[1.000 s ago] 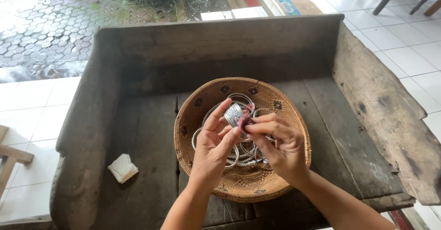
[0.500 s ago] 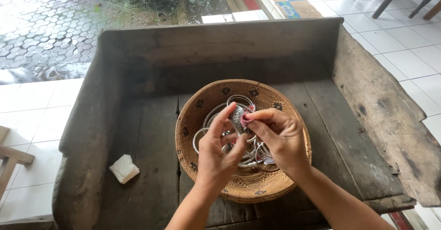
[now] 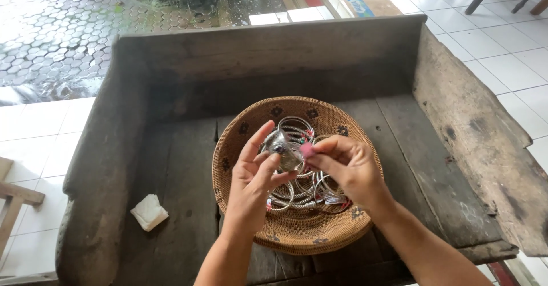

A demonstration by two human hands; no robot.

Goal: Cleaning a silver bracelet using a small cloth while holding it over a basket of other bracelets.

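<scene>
silver bangle (image 3: 283, 146) in left hand (image 3: 251, 183)

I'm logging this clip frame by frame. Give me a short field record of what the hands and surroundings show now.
left hand: holds a silver cuff above the basket
right hand: pinches a pink cloth against the cuff
basket contents: silver bangles
support: wooden tray, raised sides
nearby: white tissue on the tray, left of the basket
</scene>
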